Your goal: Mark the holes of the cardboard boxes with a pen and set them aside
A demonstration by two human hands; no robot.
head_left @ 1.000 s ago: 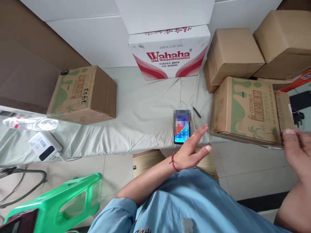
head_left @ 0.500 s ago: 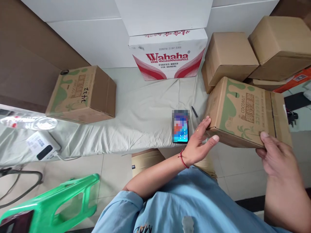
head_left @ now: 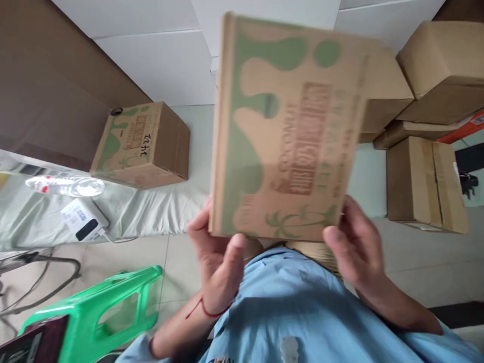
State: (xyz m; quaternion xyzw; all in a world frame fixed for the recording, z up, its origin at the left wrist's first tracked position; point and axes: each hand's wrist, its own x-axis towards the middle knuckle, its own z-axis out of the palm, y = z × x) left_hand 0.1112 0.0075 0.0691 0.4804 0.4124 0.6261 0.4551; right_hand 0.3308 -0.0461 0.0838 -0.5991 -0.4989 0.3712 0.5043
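I hold a brown cardboard box with green coconut print [head_left: 287,131] up in front of me, lifted off the table and blurred by motion. My left hand [head_left: 219,262] grips its near left corner, thumb on top. Its near right corner rests in my right hand [head_left: 351,247], fingers wrapped under the edge. The box hides the phone, the pen and most of the white carton behind it.
A second printed coconut box [head_left: 143,146] sits on the cloth-covered table [head_left: 159,212] at left. A water bottle [head_left: 66,185] and a white charger [head_left: 83,222] lie further left. Plain cardboard boxes [head_left: 427,186] stack at right. A green plastic stool [head_left: 94,312] stands on the floor.
Both hands closed on the coconut box at the right and lifted it up to the centre in front of me. It now covers the phone and the white carton.
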